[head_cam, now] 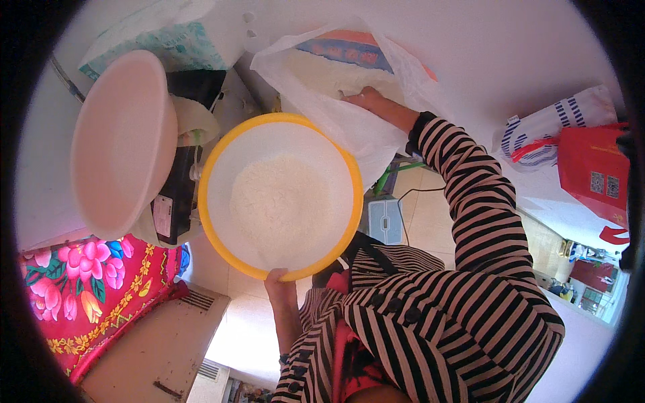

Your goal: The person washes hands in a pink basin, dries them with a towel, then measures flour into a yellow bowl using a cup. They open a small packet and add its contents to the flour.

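Observation:
My left hand (281,286) grips the near edge of a white basin with a yellow rim (205,194). A mound of pale, flour-like powder (282,201) lies in that basin. Beyond it stands an open sack (347,53) inside a translucent plastic bag (347,123), with more pale powder (317,73) in it. My right hand (372,98) reaches into the sack's mouth, down at the powder. A small dark edge shows by its fingers, and whether they hold something is hidden.
At the left a pink plastic basin (123,146) leans on its side by a black box (174,211). A red floral cloth (80,287) covers a surface below. On the floor are a blue bathroom-type scale (385,221) and a dark cable (405,196). Red (589,171) and striped bags (559,126) stand right.

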`<state>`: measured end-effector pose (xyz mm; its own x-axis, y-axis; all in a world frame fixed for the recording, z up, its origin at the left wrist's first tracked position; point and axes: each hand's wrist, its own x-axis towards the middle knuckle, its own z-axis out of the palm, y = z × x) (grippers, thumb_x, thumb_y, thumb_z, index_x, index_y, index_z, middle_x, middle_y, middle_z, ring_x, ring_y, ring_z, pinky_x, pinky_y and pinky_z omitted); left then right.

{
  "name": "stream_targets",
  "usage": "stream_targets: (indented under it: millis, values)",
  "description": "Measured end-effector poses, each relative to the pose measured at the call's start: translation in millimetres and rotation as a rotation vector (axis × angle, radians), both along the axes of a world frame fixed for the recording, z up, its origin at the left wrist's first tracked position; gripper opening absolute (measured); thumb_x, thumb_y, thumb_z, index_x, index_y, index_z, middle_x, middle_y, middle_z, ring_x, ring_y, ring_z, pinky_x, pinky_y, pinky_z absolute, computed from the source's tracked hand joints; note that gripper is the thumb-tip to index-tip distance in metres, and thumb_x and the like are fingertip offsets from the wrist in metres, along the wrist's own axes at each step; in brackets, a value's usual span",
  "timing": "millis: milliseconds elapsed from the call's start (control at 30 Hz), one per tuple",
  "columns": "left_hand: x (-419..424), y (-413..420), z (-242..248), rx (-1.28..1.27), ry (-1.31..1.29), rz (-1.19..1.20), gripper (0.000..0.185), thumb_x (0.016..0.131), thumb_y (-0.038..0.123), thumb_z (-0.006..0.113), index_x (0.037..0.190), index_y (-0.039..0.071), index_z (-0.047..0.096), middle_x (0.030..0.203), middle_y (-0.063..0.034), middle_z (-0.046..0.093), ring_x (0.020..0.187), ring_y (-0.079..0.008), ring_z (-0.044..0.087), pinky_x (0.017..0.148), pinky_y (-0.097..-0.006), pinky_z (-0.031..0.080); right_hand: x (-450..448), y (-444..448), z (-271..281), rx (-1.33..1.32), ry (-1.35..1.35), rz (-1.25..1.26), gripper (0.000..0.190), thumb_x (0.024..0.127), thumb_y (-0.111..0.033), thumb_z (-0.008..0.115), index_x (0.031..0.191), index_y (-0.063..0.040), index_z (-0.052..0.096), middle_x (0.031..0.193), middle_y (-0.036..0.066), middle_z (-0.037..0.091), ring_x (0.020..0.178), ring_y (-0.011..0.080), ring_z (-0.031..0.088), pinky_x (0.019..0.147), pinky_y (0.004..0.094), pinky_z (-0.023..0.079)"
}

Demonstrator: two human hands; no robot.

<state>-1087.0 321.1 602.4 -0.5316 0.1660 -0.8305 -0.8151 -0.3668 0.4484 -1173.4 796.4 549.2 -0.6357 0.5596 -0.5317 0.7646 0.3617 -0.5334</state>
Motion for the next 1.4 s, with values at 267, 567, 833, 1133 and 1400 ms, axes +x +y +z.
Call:
stream_targets:
  millis: [267, 567, 833, 1133, 1400]
  values:
    - [2.3, 4.6, 8.9, -0.074, 0.008, 0.024, 0.007, 0.063, 0.002, 0.052, 0.063, 0.006, 0.046, 0.073, -0.0068, 0.048, 0.076, -0.0213, 0.051, 0.076, -0.0348, 0.045, 33.8, -36.0, 65.3, -0.518, 0.379, 0.255, 0.03, 0.092, -0.02, 0.04, 0.118, -0.008, 0.051, 0.111, 0.012, 0.05, 0.106, 0.0181, 0.047, 0.092, 0.0278, 0.035]
    - [7.4, 3.7, 18.8, -0.077, 0.048, -0.044, 0.011, 0.066, 0.002, 0.052, 0.061, 0.007, 0.043, 0.066, -0.002, 0.042, 0.067, -0.0165, 0.046, 0.065, -0.0316, 0.041, 1.4, -5.6, -4.4, -1.086, 0.653, -0.435, 0.024, 0.083, -0.013, 0.058, 0.105, -0.004, 0.056, 0.098, 0.004, 0.053, 0.09, 0.0118, 0.052, 0.078, 0.0231, 0.048]
    - [11.6, 6.6, 18.0, -0.005, 0.097, -0.01, 0.011, 0.066, 0.003, 0.052, 0.058, 0.007, 0.045, 0.066, -0.0035, 0.044, 0.065, -0.0184, 0.048, 0.066, -0.0335, 0.044, 8.1, 10.4, 53.0, -0.927, 0.539, -0.536, 0.03, 0.078, -0.019, 0.064, 0.102, -0.005, 0.054, 0.092, 0.005, 0.054, 0.081, 0.0136, 0.055, 0.071, 0.0238, 0.052]
    - [19.5, 0.5, 7.8, 0.162, 0.162, -0.095, 0.01, 0.071, 0.003, 0.052, 0.066, 0.008, 0.045, 0.07, -0.0016, 0.042, 0.071, -0.015, 0.045, 0.067, -0.0311, 0.039, 54.6, -30.4, 160.8, -0.928, 0.554, -0.27, 0.028, 0.079, -0.021, 0.061, 0.099, -0.001, 0.055, 0.088, 0.006, 0.056, 0.08, 0.0124, 0.056, 0.075, 0.0231, 0.051]
    - [30.8, -13.1, -3.9, 0.14, 0.148, -0.16, 0.009, 0.07, 0.005, 0.053, 0.064, 0.009, 0.047, 0.068, -0.0033, 0.045, 0.068, -0.0171, 0.048, 0.065, -0.0326, 0.044, 97.6, -111.5, 178.3, -0.679, 0.413, 0.07, 0.027, 0.075, -0.021, 0.066, 0.091, -0.001, 0.061, 0.086, 0.007, 0.061, 0.076, 0.0132, 0.059, 0.069, 0.0259, 0.05]
